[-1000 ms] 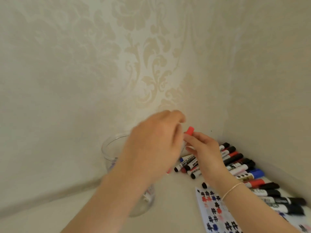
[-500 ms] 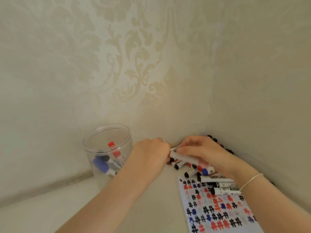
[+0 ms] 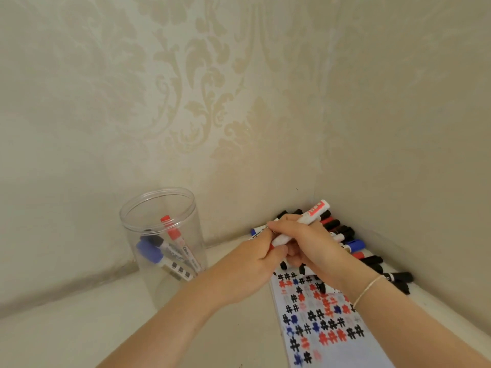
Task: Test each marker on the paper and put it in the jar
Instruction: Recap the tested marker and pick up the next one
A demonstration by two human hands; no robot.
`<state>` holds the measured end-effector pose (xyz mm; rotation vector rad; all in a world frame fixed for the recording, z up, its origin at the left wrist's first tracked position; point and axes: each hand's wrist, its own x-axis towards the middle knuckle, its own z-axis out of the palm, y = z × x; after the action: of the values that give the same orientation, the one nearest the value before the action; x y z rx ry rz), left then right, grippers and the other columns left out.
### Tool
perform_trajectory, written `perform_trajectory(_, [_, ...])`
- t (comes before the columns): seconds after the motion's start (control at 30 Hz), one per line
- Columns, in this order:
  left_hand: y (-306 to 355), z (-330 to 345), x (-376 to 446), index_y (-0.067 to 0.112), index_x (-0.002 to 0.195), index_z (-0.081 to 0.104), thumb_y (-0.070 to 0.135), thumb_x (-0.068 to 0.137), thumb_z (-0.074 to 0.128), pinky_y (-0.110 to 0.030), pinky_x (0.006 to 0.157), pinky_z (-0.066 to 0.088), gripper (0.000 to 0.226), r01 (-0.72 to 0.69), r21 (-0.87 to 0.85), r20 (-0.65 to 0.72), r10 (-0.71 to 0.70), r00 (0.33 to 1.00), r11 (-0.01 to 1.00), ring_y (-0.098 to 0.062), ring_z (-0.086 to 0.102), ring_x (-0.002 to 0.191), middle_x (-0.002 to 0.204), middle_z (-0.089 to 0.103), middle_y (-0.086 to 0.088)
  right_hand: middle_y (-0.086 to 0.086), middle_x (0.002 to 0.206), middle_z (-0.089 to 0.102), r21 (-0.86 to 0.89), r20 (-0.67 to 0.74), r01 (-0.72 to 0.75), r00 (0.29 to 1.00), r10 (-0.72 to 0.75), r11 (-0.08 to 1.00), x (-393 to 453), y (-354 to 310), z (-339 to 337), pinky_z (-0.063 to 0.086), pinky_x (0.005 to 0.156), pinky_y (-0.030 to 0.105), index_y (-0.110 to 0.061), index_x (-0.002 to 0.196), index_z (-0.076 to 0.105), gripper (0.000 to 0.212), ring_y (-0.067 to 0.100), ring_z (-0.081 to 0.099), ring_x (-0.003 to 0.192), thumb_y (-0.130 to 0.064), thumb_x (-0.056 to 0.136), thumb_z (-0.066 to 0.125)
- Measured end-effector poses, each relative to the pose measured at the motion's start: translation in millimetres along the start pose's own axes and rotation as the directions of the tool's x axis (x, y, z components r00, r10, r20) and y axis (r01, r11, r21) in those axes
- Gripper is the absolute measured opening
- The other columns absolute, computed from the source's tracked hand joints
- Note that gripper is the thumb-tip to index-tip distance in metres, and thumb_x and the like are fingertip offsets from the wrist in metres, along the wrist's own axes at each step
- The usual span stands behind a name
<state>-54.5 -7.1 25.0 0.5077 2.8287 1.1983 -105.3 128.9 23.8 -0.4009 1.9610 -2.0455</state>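
Note:
My right hand (image 3: 313, 243) grips a white marker with red print (image 3: 309, 217), held slanted above the pile. My left hand (image 3: 252, 266) curls its fingers round that marker's lower end, where a bit of red cap (image 3: 272, 247) shows. Below them lies the paper (image 3: 326, 328), covered with black, red and blue hash marks. A clear plastic jar (image 3: 162, 235) stands upright to the left, holding several capped markers in red, blue and black.
A pile of loose markers (image 3: 353, 248) with black, red and blue caps lies along the right wall into the corner. Patterned walls close in behind and on the right. The pale tabletop (image 3: 79, 335) stretches left of my arms.
The red-capped marker was let go into the jar. My right hand took a white marker from the pile and lifted it, and my left hand now grips its cap end.

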Motion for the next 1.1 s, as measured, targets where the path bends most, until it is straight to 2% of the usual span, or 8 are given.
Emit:
perform_trajectory(0.17, [-3,5,2,0.024,0.098,0.060,0.047,0.094,0.041,-0.041,0.077,0.050,0.030,-0.047,-0.018,-0.097,0.045,0.994,0.999,-0.013,0.064,0.080,0.087,0.070,0.005,0.011,0.057,0.044,0.113,0.134,0.012,0.991,-0.027,0.994,-9,-3,-1,0.033,0.041,0.026,-0.007,0.058,0.052,0.033,0.019,0.036,0.045,-0.014,0.090,0.057])
perform_trajectory(0.3, [2,18,1,0.027,0.081,0.063,0.028,0.096,0.051,-0.015,0.069,0.043,0.020,-0.119,-0.163,-0.155,0.094,0.983,0.979,0.002,0.062,0.068,0.071,0.068,0.012,0.012,0.055,0.049,0.128,0.142,0.023,0.989,-0.041,0.992,-17,-3,-6,0.037,0.042,0.026,-0.005,0.057,0.053,0.032,0.020,0.040,0.042,-0.009,0.090,0.054])
perform_trajectory(0.43, [4,32,3,0.017,0.082,0.069,0.026,0.094,0.056,-0.018,0.067,0.048,0.019,-0.125,-0.279,-0.164,0.081,0.983,0.952,-0.002,0.063,0.063,0.066,0.068,0.008,0.011,0.055,0.053,0.129,0.140,-0.006,0.990,-0.012,0.992,-25,1,-15,0.040,0.041,0.024,-0.003,0.059,0.055,0.032,0.017,0.045,0.040,-0.004,0.090,0.049])
perform_trajectory(0.53, [8,37,5,0.004,0.085,0.070,0.021,0.093,0.057,-0.007,0.050,0.036,0.023,-0.108,-0.351,-0.106,0.075,0.992,0.930,0.003,0.049,0.042,0.064,0.064,0.002,0.011,0.055,0.051,0.152,0.134,-0.039,0.991,0.019,0.988,-29,9,-22,0.040,0.042,0.025,-0.003,0.059,0.054,0.032,0.018,0.045,0.043,-0.004,0.090,0.046])
perform_trajectory(0.63, [7,38,8,0.002,0.092,0.071,0.030,0.091,0.058,-0.010,0.042,0.030,0.031,-0.035,-0.410,-0.003,0.037,0.999,0.911,-0.002,0.035,0.035,0.069,0.067,-0.006,0.013,0.059,0.047,0.148,0.131,-0.035,0.991,0.015,0.988,-34,13,-28,0.040,0.041,0.026,-0.004,0.063,0.050,0.028,0.018,0.045,0.045,-0.004,0.090,0.044])
perform_trajectory(0.8, [-2,35,5,0.018,0.093,0.059,0.058,0.075,0.061,-0.011,0.043,0.028,0.044,0.058,-0.198,0.002,-0.058,0.998,0.978,0.003,0.040,0.038,0.045,0.048,0.021,0.012,0.054,0.047,0.072,-0.089,0.055,0.995,-0.049,0.996,-38,12,-42,0.040,0.043,0.025,-0.007,0.061,0.050,0.032,0.019,0.042,0.042,-0.016,0.091,0.053])
perform_trajectory(0.9, [-17,31,0,0.024,0.084,0.054,0.070,0.074,0.046,-0.013,0.052,0.030,0.048,0.058,-0.091,-0.133,-0.070,0.989,0.994,0.002,0.039,0.046,0.050,0.046,0.017,0.012,0.063,0.056,0.074,-0.213,-0.006,0.977,0.022,0.997,-48,17,-55,0.045,0.050,0.026,-0.010,0.071,0.056,0.030,0.017,0.049,0.046,-0.032,0.091,0.058])
perform_trajectory(1.1, [-34,55,0,0.027,0.070,0.055,0.044,0.091,0.054,-0.024,0.052,0.031,0.028,0.038,0.156,-0.211,-0.004,0.977,0.987,-0.006,0.040,0.050,0.053,0.044,0.009,0.014,0.074,0.069,0.050,-0.142,-0.169,0.974,0.175,0.984,-81,35,-42,0.055,0.059,0.028,-0.001,0.082,0.064,0.012,0.023,0.064,0.065,-0.010,0.079,0.071])
